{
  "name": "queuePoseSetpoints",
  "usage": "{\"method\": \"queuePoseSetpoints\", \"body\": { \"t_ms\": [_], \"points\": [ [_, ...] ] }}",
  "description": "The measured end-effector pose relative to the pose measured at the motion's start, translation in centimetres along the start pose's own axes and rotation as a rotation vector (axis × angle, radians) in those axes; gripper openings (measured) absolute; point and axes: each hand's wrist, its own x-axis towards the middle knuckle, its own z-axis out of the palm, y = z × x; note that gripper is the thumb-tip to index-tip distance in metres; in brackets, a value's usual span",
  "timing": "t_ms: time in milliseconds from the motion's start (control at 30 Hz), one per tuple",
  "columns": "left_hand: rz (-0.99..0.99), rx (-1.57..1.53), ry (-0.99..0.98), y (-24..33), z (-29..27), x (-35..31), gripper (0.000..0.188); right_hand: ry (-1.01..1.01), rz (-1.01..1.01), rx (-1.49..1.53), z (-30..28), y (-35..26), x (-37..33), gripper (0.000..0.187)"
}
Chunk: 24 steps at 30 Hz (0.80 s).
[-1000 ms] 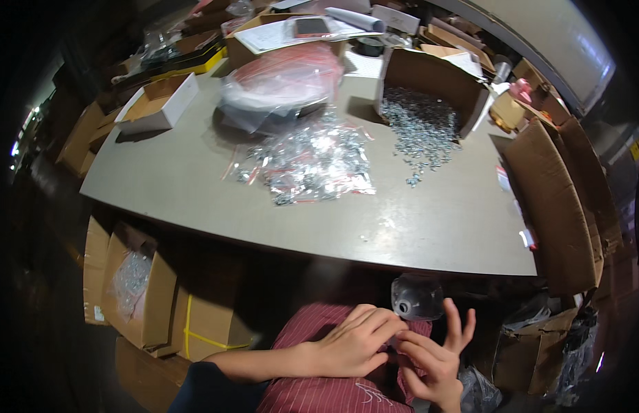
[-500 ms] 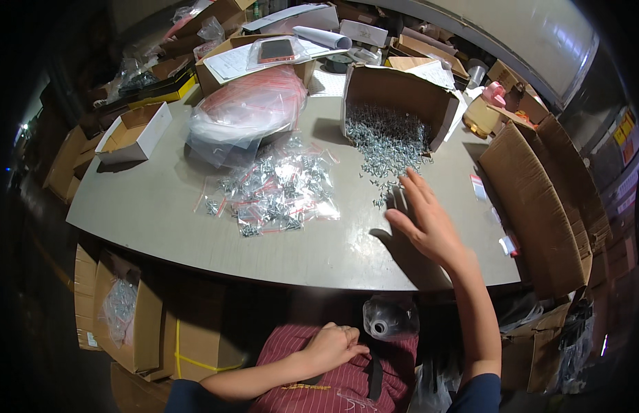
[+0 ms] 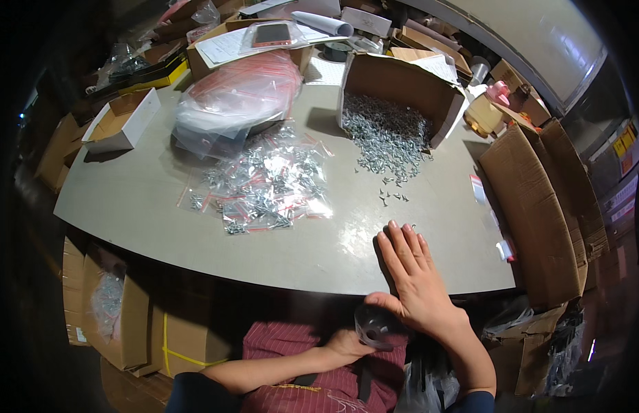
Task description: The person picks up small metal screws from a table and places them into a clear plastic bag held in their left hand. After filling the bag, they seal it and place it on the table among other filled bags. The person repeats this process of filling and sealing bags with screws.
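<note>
My right hand point(image 3: 416, 282) lies palm down at the table's front edge, fingers stretched out, thumb beside the rim of a clear plastic cut-off bottle top point(image 3: 387, 318). Anything under the palm is hidden. Below the edge, over my lap, my left hand point(image 3: 347, 345) curls against the bottle top's lower left side; its fingertips are hidden. Beyond the right fingertips, small silver screws point(image 3: 387, 148) spill from a cardboard box point(image 3: 395, 74) tipped on its side. Several loose screws lie nearer me. To the left is a pile of filled zip bags point(image 3: 268, 182) with screws inside.
Empty clear zip bags point(image 3: 240, 103) are stacked behind the filled ones. A small white box point(image 3: 130, 124) stands at the left. A phone point(image 3: 272, 34) rests on papers at the back. Brown cardboard point(image 3: 533, 213) walls the right side; an open carton point(image 3: 130, 316) stands below left.
My right hand has come back from the spilled screws to the table's front edge, and fewer loose screws trail from the pile. My left hand has moved right, up to the bottle top.
</note>
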Motion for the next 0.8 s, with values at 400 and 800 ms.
{"method": "queuePoseSetpoints", "body": {
  "t_ms": [400, 800],
  "points": [
    [-0.042, 0.179, -0.187, 1.6, -1.1, 1.4, 0.039, -0.017, 0.047, -0.05, -0.8, -0.4, -2.9, 0.095],
    [0.242, 0.31, -0.097, 1.4, -1.4, 2.6, 0.032, 0.078, 0.021, 0.105, -0.7, -1.4, -4.0, 0.091]
  ]
}}
